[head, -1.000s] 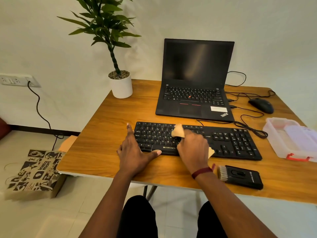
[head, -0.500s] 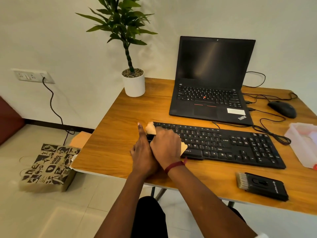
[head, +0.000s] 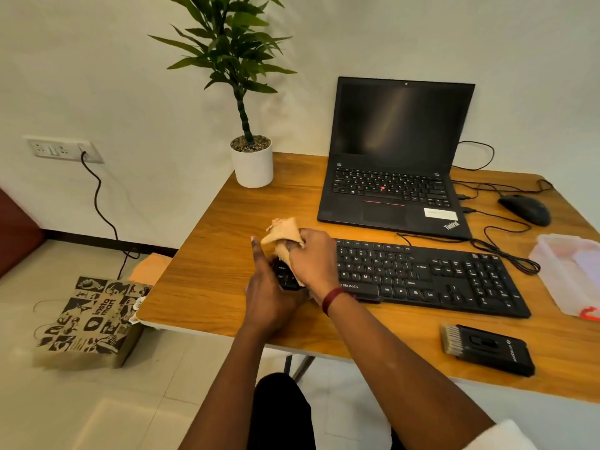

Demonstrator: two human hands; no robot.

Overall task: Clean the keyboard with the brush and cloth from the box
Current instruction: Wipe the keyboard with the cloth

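Observation:
A black keyboard [head: 422,274] lies along the front of the wooden desk [head: 227,241]. My right hand [head: 313,259] is closed on a tan cloth [head: 284,233] and presses it onto the keyboard's left end, hiding those keys. The cloth's top corner sticks up past my fingers. My left hand [head: 266,295] rests flat against the keyboard's left edge, fingers straight, thumb tucked under my right hand. The black brush [head: 487,349] lies on the desk near the front edge, bristles pointing left. A clear plastic box [head: 568,274] with a red clasp stands at the right.
An open black laptop [head: 396,157] stands behind the keyboard, with a mouse [head: 526,209] and cables to its right. A potted plant [head: 251,157] occupies the far left corner. A paper bag [head: 84,319] sits on the floor to the left of the desk.
My right hand has wiped the cloth leftward from the keyboard's middle to its left end. My left hand stayed at the left edge. The view has shifted left.

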